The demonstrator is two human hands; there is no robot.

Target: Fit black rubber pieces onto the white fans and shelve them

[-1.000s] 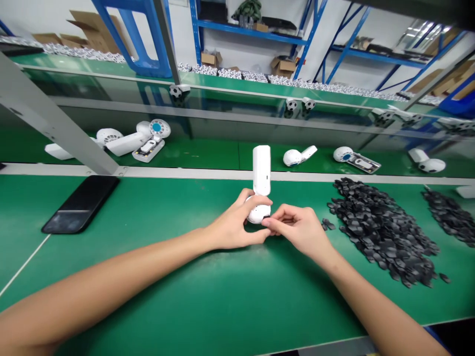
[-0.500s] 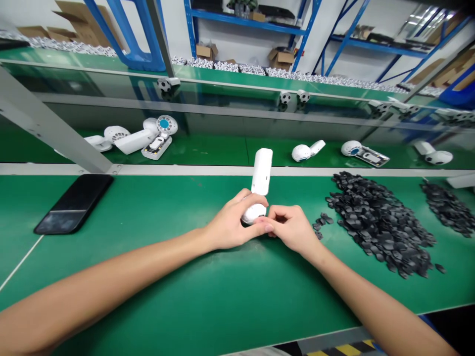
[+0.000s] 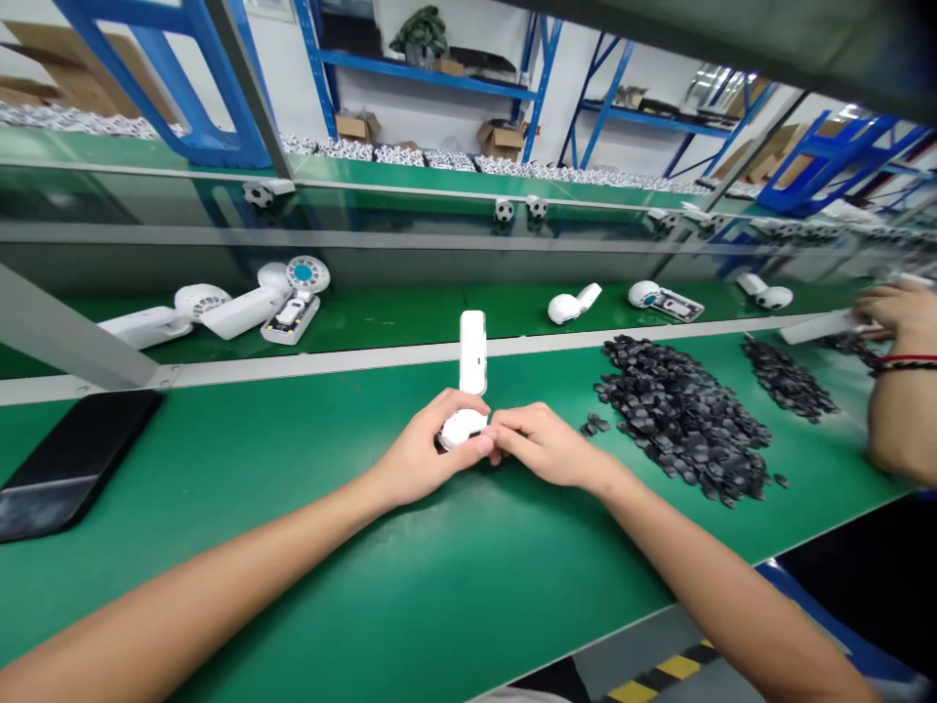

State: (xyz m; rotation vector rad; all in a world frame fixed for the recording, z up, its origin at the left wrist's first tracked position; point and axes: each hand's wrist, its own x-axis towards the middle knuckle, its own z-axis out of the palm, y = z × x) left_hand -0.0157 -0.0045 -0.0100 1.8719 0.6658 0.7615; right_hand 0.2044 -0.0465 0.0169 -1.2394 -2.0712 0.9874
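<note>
A white handheld fan [image 3: 473, 351] stands over the green bench with its flat handle pointing away from me and its round head close to me. My left hand [image 3: 425, 444] is closed around that head, fingers over the top and thumb along the near edge. My right hand [image 3: 538, 444] is closed in a pinch against the head's right edge, touching near my left thumb. A small dark spot shows on the head beside the fingertips. Whatever sits between the right fingertips is hidden. Right of that hand lie a few loose black pieces [image 3: 595, 424].
A big heap of small black pieces [image 3: 688, 420] and a smaller heap [image 3: 791, 379] lie rightward. A black phone [image 3: 73, 454] rests left. More white fans [image 3: 245, 301] lie on the strip behind the metal rail [image 3: 351, 357]. A co-worker's hand [image 3: 900, 308] is at far right.
The view has swung right, bringing a co-worker's arm into sight. Both my hands stay at the fan's head, the right one still pinched at its edge.
</note>
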